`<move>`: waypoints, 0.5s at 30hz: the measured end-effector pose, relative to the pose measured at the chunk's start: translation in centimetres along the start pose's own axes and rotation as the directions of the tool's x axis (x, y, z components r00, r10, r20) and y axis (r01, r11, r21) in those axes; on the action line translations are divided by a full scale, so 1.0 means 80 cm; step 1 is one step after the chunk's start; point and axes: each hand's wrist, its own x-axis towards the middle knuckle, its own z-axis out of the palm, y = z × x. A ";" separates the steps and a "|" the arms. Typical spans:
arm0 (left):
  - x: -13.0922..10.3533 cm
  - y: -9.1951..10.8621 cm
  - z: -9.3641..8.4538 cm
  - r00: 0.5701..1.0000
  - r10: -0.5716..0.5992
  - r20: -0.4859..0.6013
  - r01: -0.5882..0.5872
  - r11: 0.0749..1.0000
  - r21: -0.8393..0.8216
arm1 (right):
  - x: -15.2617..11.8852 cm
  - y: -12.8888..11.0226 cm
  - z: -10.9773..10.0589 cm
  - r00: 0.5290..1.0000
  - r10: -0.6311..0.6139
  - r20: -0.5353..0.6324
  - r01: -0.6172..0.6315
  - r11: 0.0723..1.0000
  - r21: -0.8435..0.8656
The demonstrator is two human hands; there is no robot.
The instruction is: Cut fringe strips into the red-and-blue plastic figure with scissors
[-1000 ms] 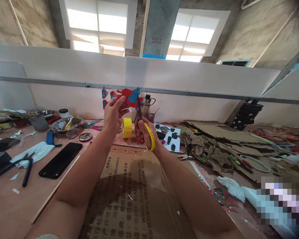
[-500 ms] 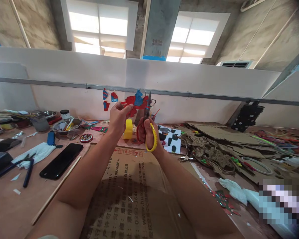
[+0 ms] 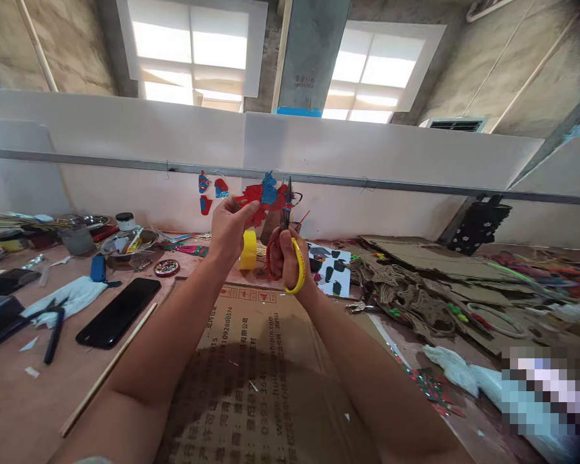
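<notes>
My left hand (image 3: 229, 229) pinches a red and blue cut-out (image 3: 269, 193) with jagged edges, held up before the white wall panel. Scissors (image 3: 297, 274) with a yellow and a red handle are in my right hand (image 3: 286, 248), fingers through the loops. Their dark blades point upward at the right edge of the cut-out and look closed together. Whether the blades pinch the piece there, I cannot tell. Small red and blue pieces (image 3: 221, 188) hang on the panel left of the cut-out. Behind my hands stands a roll of yellow tape (image 3: 248, 250).
Printed cardboard (image 3: 251, 361) lies under my forearms. To the left are a black phone (image 3: 118, 312), a wooden stick (image 3: 109, 370), pliers (image 3: 54, 335) and a metal bowl (image 3: 129, 243). On the right lie knotted brown cord (image 3: 406, 283), cardboard sheets (image 3: 415, 251) and a plastic bag (image 3: 452, 368).
The scissor blades, slightly apart before, have come together at the cut-out's right edge. Both hands stay in nearly the same place.
</notes>
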 end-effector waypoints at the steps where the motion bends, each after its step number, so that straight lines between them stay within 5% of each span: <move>1: 0.000 0.000 0.000 1.000 -0.001 0.000 0.001 1.000 0.000 | 0.000 0.000 0.000 1.000 -0.005 0.001 0.005 1.000 0.000; 10: 0.020 0.003 -0.022 0.998 -0.069 0.016 0.067 0.995 0.072 | 0.005 0.002 -0.008 0.999 -0.010 0.039 0.014 0.997 -0.082; 15: 0.035 0.012 -0.041 0.997 0.073 0.001 -0.072 0.983 0.169 | 0.009 0.009 -0.014 0.990 0.086 0.110 -0.071 0.988 -0.137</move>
